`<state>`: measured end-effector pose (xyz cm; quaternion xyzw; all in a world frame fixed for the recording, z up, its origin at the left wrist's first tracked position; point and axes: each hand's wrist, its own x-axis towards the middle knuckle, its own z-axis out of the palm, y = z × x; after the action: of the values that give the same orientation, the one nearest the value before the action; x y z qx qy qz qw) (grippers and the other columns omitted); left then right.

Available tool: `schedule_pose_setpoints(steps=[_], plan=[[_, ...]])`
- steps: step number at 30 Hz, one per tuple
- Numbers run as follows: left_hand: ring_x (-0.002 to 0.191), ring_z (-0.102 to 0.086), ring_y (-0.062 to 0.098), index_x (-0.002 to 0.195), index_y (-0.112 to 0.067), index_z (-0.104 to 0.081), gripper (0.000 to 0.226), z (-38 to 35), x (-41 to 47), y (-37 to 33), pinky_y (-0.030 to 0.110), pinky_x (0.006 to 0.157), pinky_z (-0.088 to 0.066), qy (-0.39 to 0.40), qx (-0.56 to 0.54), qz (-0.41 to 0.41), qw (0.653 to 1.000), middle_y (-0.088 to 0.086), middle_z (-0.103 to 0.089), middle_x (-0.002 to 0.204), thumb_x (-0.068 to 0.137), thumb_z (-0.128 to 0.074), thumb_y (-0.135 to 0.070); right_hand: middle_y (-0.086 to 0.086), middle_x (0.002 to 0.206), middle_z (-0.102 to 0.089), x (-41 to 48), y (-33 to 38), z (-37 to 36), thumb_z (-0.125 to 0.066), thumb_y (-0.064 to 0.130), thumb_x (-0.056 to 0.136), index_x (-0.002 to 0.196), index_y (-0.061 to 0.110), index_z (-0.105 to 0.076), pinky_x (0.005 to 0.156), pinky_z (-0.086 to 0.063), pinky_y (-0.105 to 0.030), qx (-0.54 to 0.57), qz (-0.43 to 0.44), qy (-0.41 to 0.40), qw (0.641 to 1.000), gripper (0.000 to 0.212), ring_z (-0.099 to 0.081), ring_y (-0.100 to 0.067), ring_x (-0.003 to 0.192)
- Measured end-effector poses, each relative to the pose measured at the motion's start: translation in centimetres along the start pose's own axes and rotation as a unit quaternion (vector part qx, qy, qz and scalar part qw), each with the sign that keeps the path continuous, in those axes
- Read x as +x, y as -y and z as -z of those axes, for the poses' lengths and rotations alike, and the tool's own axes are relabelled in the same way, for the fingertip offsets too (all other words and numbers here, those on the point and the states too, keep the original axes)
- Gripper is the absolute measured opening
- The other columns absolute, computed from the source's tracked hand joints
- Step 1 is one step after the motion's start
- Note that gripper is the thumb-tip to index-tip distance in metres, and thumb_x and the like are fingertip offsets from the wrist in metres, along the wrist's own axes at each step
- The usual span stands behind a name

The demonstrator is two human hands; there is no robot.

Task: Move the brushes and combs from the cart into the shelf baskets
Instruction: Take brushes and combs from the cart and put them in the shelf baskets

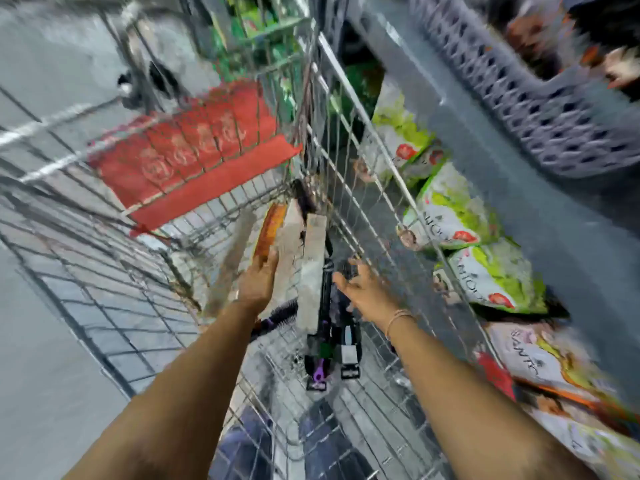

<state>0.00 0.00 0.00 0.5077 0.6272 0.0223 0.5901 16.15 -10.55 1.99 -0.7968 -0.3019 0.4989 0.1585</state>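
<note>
The frame is blurred by motion. A wire shopping cart [114,327] fills the left and centre. Inside it, against the right wall, lie packaged brushes and combs: pale card-backed packs [311,268], an orange-topped one [273,226], a black and purple brush [320,358] and a round bristle brush [277,315]. My left hand [258,277] reaches into the cart and lies flat on the pale packs, fingers extended. My right hand [363,287] hovers just right of the packs with fingers spread, holding nothing. A grey perforated shelf basket [540,109] sits at the upper right.
The red child-seat flap [194,157] of the cart hangs at the far end. White and green bags [460,209] lie on the low shelf to the right of the cart. Grey tiled floor [45,341] extends to the left.
</note>
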Motion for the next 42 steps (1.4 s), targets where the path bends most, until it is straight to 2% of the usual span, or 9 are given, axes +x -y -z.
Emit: schedule_pose_setpoints(steps=[6, 10, 15, 17, 19, 27, 32, 37, 42], plan=[[0.118, -0.054, 0.045, 0.117, 0.002, -0.058, 0.061, 0.3, 2.9, 2.9, 0.051, 0.097, -0.044, -0.044, -0.046, 0.051, 0.997, 0.029, -0.057, 0.126, 0.084, -0.054, -0.049, -0.005, 0.105, -0.064, 2.6, -3.5, -3.3, -0.046, 0.051, 0.088, 0.138, 0.018, -0.031, 0.088, -0.049, -0.043, 0.038, -0.048, -0.048, 0.997, 0.062, -0.062, -0.029, 0.096], [0.091, -0.054, 0.023, 0.068, -0.012, -0.061, 0.028, 0.7, 3.5, 3.8, 0.031, 0.076, -0.04, 0.148, 0.302, 0.106, 0.936, 0.015, -0.06, 0.096, 0.074, -0.073, -0.037, -0.004, 0.089, -0.06, 2.3, -6.3, -4.2, -0.053, 0.04, 0.089, 0.124, 0.009, -0.047, 0.077, -0.044, -0.035, 0.071, -0.095, -0.142, 0.983, 0.048, -0.06, -0.029, 0.091], [0.072, -0.075, 0.01, 0.116, 0.006, -0.062, 0.042, -0.3, 3.7, 5.5, 0.026, 0.077, -0.056, 0.226, 0.379, 0.165, 0.882, 0.02, -0.069, 0.118, 0.079, -0.069, -0.012, -0.022, 0.124, -0.054, 1.0, -8.9, -5.0, -0.056, 0.043, 0.086, 0.126, 0.004, -0.044, 0.09, -0.046, -0.039, -0.021, -0.123, -0.127, 0.984, 0.057, -0.054, -0.036, 0.11], [0.035, -0.061, 0.001, 0.117, 0.008, -0.062, 0.039, 0.2, 4.1, 5.5, 0.026, 0.068, -0.055, 0.228, 0.325, 0.188, 0.898, 0.015, -0.078, 0.088, 0.082, -0.066, -0.009, -0.019, 0.129, -0.049, 0.7, -9.2, -5.0, -0.055, 0.044, 0.086, 0.128, 0.007, -0.042, 0.091, -0.045, -0.039, -0.019, -0.126, -0.121, 0.984, 0.057, -0.052, -0.034, 0.113], [0.045, -0.06, 0.012, 0.108, 0.008, -0.062, 0.031, 1.4, 4.9, 5.4, 0.029, 0.066, -0.049, 0.194, 0.275, 0.209, 0.918, 0.003, -0.07, 0.046, 0.081, -0.066, -0.007, -0.015, 0.133, -0.046, 0.6, -9.2, -4.9, -0.052, 0.046, 0.087, 0.129, 0.012, -0.041, 0.085, -0.043, -0.033, -0.015, -0.128, -0.118, 0.985, 0.055, -0.051, -0.032, 0.114], [0.046, -0.07, 0.022, 0.09, -0.009, -0.051, 0.014, 3.2, 5.2, 2.5, 0.036, 0.052, -0.06, 0.134, -0.221, 0.188, 0.948, 0.009, -0.069, 0.065, 0.086, -0.05, 0.004, -0.015, 0.138, -0.042, 0.9, -8.6, -4.9, -0.048, 0.048, 0.088, 0.131, 0.013, -0.038, 0.079, -0.043, -0.033, -0.027, -0.13, -0.116, 0.984, 0.056, -0.051, -0.032, 0.117], [0.082, -0.051, 0.02, 0.08, -0.017, -0.054, 0.028, 0.0, 4.7, 4.0, 0.029, 0.071, -0.039, 0.184, -0.191, 0.209, 0.941, 0.002, -0.055, 0.084, 0.09, -0.047, -0.043, -0.014, 0.138, -0.042, 1.2, -9.2, -5.4, -0.055, 0.045, 0.086, 0.131, 0.013, -0.038, 0.073, -0.042, -0.028, -0.049, -0.135, -0.104, 0.984, 0.058, -0.052, -0.027, 0.111], [0.077, -0.053, 0.016, 0.124, -0.016, -0.054, 0.044, -1.3, 4.5, 6.8, 0.024, 0.065, -0.04, 0.124, -0.155, 0.189, 0.962, 0.003, -0.058, 0.086, 0.087, -0.048, 0.007, -0.013, 0.134, -0.047, 2.0, -9.2, -5.9, -0.072, 0.041, 0.073, 0.13, 0.014, -0.041, 0.094, -0.048, -0.042, -0.063, -0.149, -0.099, 0.982, 0.071, -0.048, -0.032, 0.119], [0.078, -0.053, 0.024, 0.116, -0.009, -0.052, 0.048, -1.7, 4.6, 7.4, 0.026, 0.059, -0.04, 0.135, -0.008, 0.201, 0.97, 0.015, -0.056, 0.1, 0.074, -0.068, 0.006, -0.012, 0.129, -0.054, 2.7, -8.9, -6.6, -0.082, 0.03, 0.063, 0.126, 0.015, -0.046, 0.096, -0.048, -0.048, -0.035, -0.169, -0.111, 0.979, 0.074, -0.051, -0.035, 0.117]])
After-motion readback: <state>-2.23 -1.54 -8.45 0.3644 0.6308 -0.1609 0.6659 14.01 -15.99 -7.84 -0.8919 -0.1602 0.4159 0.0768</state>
